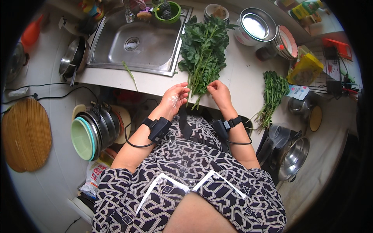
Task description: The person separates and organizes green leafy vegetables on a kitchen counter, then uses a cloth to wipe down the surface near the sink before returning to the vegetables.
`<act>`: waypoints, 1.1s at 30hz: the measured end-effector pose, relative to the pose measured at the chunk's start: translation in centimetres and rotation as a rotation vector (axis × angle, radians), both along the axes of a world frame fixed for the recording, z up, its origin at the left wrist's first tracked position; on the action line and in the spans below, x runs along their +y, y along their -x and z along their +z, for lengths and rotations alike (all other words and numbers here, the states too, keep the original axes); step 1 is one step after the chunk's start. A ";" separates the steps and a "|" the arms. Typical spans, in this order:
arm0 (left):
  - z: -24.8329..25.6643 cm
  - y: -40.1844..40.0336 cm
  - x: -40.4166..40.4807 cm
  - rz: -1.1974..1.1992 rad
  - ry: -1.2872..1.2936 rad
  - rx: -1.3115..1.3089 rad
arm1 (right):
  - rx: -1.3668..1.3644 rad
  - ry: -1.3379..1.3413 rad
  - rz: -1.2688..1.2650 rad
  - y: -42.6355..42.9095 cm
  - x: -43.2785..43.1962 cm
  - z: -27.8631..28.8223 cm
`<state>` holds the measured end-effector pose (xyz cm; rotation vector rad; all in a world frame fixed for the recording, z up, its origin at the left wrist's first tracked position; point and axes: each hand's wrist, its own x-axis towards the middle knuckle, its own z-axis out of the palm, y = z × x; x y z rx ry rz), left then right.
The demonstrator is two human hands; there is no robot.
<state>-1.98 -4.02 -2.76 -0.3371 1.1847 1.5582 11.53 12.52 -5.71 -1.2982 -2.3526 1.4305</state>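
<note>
A large bunch of leafy greens [205,43] lies on the white countertop [160,83] right of the sink, its stems pointing towards me. My left hand [175,98] is at the left side of the stem ends, palm turned inward, fingers loosely curled and apart with nothing seen in them. On the other side, my right hand [219,91] has thumb and forefinger brought together beside the lower leaves; whether a leaf is pinched there cannot be made out. A second, smaller bunch of greens [271,97] rests farther right. One loose green stalk [130,74] lies across the sink's front rim.
A stainless steel sink [116,52] is at left, with a green basin [167,13] behind it. Metal bowls [256,24], pink-rimmed plates [288,40] and a yellow packet [307,70] stand at back right. Stacked pots and basins [83,138] sit below the counter at left.
</note>
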 end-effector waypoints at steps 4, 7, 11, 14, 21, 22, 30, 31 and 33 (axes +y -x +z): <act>-0.1 0.2 -0.2 -0.003 0.009 0.001 | -0.088 -0.030 -0.053 0.2 0.2 -0.2; -0.1 0.3 0.0 -0.006 0.020 -0.004 | 0.005 -0.006 -0.047 0.9 0.0 0.4; -0.4 0.4 0.1 -0.008 0.011 -0.012 | 0.057 -0.019 -0.002 2.8 -0.7 1.1; -0.4 0.6 0.1 -0.018 0.009 -0.011 | -0.034 -0.124 0.010 4.4 -0.9 1.8; -0.2 1.0 -0.3 -0.009 0.021 0.004 | -0.082 -0.216 0.007 5.6 -0.9 0.4; -0.2 1.0 -0.4 -0.006 0.026 0.001 | -0.052 -0.165 -0.008 5.6 -0.8 0.4; -0.2 1.3 0.4 0.003 0.021 -0.009 | 0.264 0.351 -0.147 3.9 -0.6 2.1; -0.2 1.3 0.5 -0.006 0.027 -0.010 | 0.292 0.434 -0.182 3.5 -0.6 2.6; -0.4 1.2 0.7 -0.018 0.010 -0.007 | 0.314 0.469 -0.180 2.3 -0.5 3.4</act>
